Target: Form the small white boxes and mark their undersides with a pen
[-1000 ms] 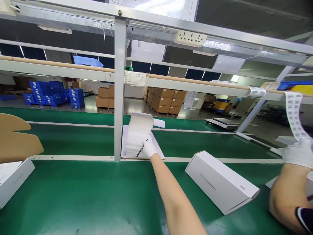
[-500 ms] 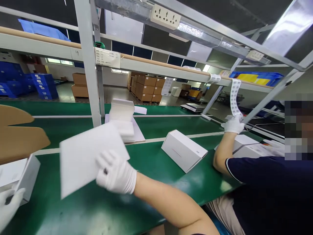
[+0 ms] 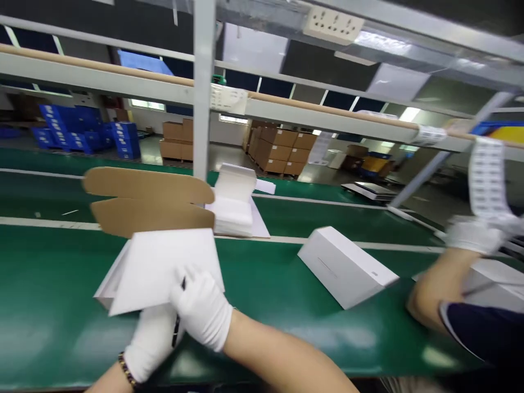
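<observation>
1. A long green conveyor-belt tabletop (image 3: 266,284) runs across the whole lower half of the frame, with a second green belt behind it past a pale strip.
2. A grey metal frame with an upright post (image 3: 203,93) rises at upper centre, carrying horizontal rails and a cream socket strip (image 3: 333,24) at the top.
3. Two brown cardboard flaps (image 3: 147,204) stand left of centre, just behind the sheet.
4. A flat white rectangular sheet (image 3: 164,267) lies tilted at lower left of centre, over an open white box (image 3: 108,289) whose edge shows beneath its left side.
5. A closed white rectangular carton (image 3: 346,265) rests on the belt right of centre, well apart from the sheet.
6. A stack of white foam pieces (image 3: 233,204) sits at centre on the pale strip, beside the post.
7. The right hand (image 3: 202,305), in a white glove, is at lower centre; its grip is clenched on the sheet's lower right corner, with a black pen (image 3: 178,322) tucked against it.
8. The left hand (image 3: 151,341), white-gloved with a beaded bracelet at the wrist, lies just below the sheet, touching the right hand; whether its grip holds anything, I cannot tell.
9. At the right edge a co-worker's gloved hand (image 3: 475,234) grasps a hanging strip of white labels (image 3: 487,177).
</observation>
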Demonstrator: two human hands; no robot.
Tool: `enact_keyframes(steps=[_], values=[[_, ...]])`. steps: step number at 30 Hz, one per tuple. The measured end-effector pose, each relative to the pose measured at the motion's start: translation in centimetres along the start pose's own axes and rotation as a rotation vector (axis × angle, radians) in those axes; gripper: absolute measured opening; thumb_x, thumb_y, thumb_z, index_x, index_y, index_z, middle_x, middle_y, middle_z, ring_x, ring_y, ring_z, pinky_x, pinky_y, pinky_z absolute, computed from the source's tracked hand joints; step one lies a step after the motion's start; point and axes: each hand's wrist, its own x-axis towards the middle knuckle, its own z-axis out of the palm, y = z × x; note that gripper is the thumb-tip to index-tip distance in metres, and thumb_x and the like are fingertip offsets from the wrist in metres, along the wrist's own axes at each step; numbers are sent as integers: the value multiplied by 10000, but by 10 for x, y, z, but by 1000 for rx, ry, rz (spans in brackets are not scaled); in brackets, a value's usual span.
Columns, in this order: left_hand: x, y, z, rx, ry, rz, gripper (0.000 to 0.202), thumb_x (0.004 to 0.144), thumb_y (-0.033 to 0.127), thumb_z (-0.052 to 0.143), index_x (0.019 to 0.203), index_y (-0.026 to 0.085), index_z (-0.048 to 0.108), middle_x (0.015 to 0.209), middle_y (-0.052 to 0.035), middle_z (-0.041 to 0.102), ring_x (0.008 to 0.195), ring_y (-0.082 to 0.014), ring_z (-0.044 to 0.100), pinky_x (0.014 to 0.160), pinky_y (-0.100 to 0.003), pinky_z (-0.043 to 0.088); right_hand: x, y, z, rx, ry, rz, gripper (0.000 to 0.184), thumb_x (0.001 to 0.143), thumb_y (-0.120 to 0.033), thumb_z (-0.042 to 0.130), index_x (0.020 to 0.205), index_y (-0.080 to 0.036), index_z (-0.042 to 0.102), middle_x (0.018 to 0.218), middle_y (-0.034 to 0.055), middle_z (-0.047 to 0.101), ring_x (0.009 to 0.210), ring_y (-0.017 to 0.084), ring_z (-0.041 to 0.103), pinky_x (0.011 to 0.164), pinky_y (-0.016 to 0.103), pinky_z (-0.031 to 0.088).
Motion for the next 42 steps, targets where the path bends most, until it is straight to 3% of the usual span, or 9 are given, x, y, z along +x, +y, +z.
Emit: enact_keyframes(steps=[3, 6, 10, 14, 18, 22, 26, 34, 42], values=[[-20, 15, -26, -155, -240, 226, 442, 848, 474, 583, 1224, 261, 670, 1175, -92, 708, 1062, -310, 656, 964, -410, 523, -7, 4, 17, 55, -179, 210, 154, 718, -71, 544, 828, -146, 621, 751, 96, 586, 658, 220, 523, 560, 309, 412], [-30, 6, -89, -381, -549, 451, 333, 889, 474, 544, 1142, 346, 719, 1062, 23, 757, 953, -212, 702, 877, -270, 552, -10, 12, 29, 148, -389, 293, 251, 661, -30, 545, 859, -133, 661, 874, 146, 624, 789, 262, 575, 677, 344, 468], [-6, -35, -136, -416, -182, -46, 488, 983, 506, 331, 1226, 272, 684, 1252, -9, 691, 1168, -212, 627, 1044, -319, 476, -7, 17, 36, 235, -685, 199, 470, 640, -22, 583, 1098, -76, 670, 1084, 211, 628, 1033, 339, 572, 951, 470, 453], [35, -58, -91, -91, -92, -260, 691, 949, 558, 405, 1514, 162, 365, 1607, -166, 261, 1479, -372, 227, 1170, -574, 264, -7, 29, 44, 443, -792, 223, 701, 728, -258, 710, 1382, -93, 519, 1275, 213, 559, 1296, 402, 411, 1141, 591, 237], [60, -58, -47, 9, -67, -165, 669, 919, 552, 480, 1473, 181, 419, 1620, -193, 199, 1423, -420, 330, 1072, -556, 409, -14, 42, 53, 496, -698, 455, 803, 708, -401, 754, 1400, -84, 500, 1350, 220, 487, 1317, 395, 376, 1114, 498, 325], [73, -51, -49, 41, -104, -15, 566, 911, 473, 490, 1397, 183, 505, 1537, -176, 377, 1267, -373, 528, 1004, -489, 482, -17, 37, 54, 498, -674, 544, 792, 727, -358, 716, 1419, -69, 459, 1274, 208, 531, 1216, 360, 464, 1057, 469, 392], [79, -47, -56, 34, -126, -98, 541, 909, 511, 466, 1327, 179, 557, 1444, -184, 487, 1040, -345, 653, 882, -482, 537, -11, 30, 63, 532, -654, 585, 677, 724, -326, 690, 1334, -85, 525, 1259, 202, 564, 1213, 347, 492, 1030, 445, 422], [70, -60, -30, -2, -48, 30, 538, 945, 441, 435, 1447, 248, 459, 1443, -138, 507, 1326, -369, 456, 1109, -557, 356, -14, 29, 79, 521, -571, 661, 642, 823, -429, 595, 1361, -99, 476, 1367, 202, 531, 1299, 354, 453, 1106, 499, 340], [73, -45, -32, -39, -85, -132, 692, 872, 628, 484, 1429, 216, 480, 1558, -175, 344, 1219, -406, 546, 932, -524, 508, -21, 41, 63, 452, -658, 790, 479, 811, -512, 635, 1092, -128, 578, 1139, 200, 605, 1019, 345, 610, 856, 431, 489]])
